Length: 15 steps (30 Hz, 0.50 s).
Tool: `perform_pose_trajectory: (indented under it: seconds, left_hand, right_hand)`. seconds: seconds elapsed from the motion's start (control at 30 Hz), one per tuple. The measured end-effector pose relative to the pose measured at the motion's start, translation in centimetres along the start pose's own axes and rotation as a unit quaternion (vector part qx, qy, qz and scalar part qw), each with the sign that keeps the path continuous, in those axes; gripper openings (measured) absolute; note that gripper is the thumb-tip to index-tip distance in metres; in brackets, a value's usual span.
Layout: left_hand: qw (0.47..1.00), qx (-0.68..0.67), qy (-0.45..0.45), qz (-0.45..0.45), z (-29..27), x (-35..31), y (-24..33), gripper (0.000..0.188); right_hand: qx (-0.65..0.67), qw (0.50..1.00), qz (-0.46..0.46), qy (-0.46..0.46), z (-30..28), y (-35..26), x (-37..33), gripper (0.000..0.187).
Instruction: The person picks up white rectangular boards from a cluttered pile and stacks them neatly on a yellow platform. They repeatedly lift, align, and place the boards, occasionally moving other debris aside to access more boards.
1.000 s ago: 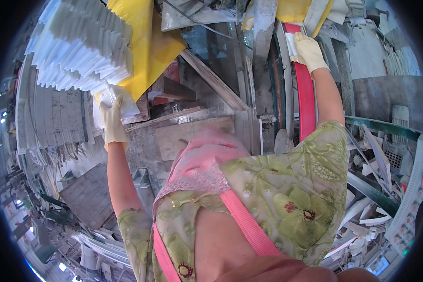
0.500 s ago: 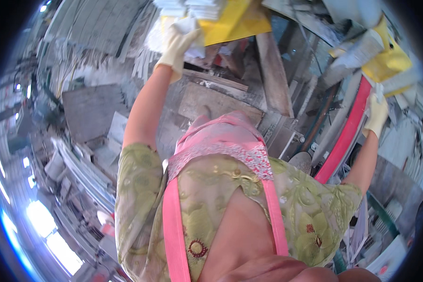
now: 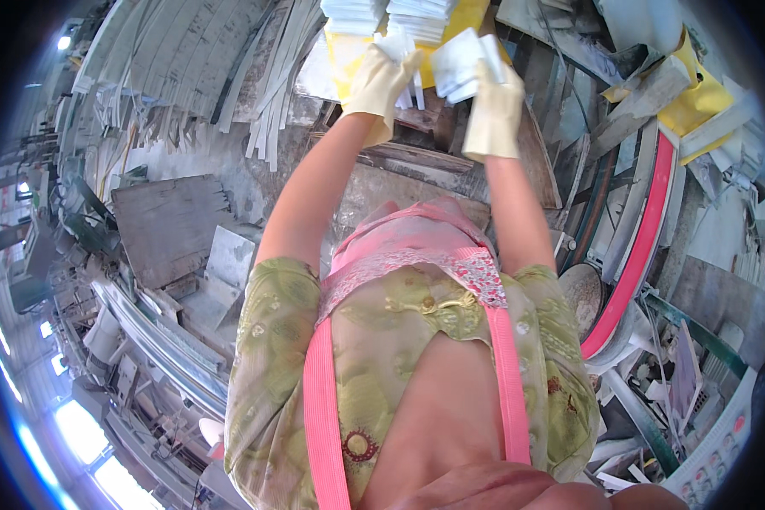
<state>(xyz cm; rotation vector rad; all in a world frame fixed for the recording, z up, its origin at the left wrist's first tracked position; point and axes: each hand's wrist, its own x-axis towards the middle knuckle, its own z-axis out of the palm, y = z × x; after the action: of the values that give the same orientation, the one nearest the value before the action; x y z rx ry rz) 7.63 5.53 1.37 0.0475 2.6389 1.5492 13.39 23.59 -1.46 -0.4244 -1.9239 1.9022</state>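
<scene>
Carrier first: yellow sheet (image 3: pixel 472 17) at top centre, two piles of thin white slabs over it. Left stack (image 3: pixel 350 15) and right stack (image 3: pixel 421 17) sit side by side, both near the upper edge of view.

Left hand (image 3: pixel 378 81), cream glove: fingers closed on white pieces (image 3: pixel 393 44) just in front of the stacks. Blurred, can't count them.

Right hand (image 3: pixel 495 106), same glove type: fingers gripping a few white tiles (image 3: pixel 461 64), slightly fanned, sticking out left of the glove, just right of the right stack.

Pose: both arms reach forward from the body and angle inward; hands near each other, apart. Left thumb points toward the right hand; right hand points away from the body.

Around: red belt (image 3: pixel 637 246) off to the right, well apart from both hands. Button panel (image 3: pixel 714 463) at lower right. Grey board (image 3: pixel 174 225) out left.
</scene>
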Motion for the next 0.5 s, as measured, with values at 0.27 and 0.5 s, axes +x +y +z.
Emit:
perform_pose_trajectory:
  seconds: [0.27,0.5]
  left_hand:
    - [0.977,0.093,-0.088,0.172,-1.9,0.1,0.2,0.068]
    - [0.962,0.2,0.021,-0.184,3.0,0.8,3.1,0.125]
  right_hand:
    - [0.089,0.971,-0.026,-0.219,5.7,0.5,-2.5,0.066]
    - [-0.308,0.917,-0.033,-0.253,4.9,6.4,-1.3,0.098]
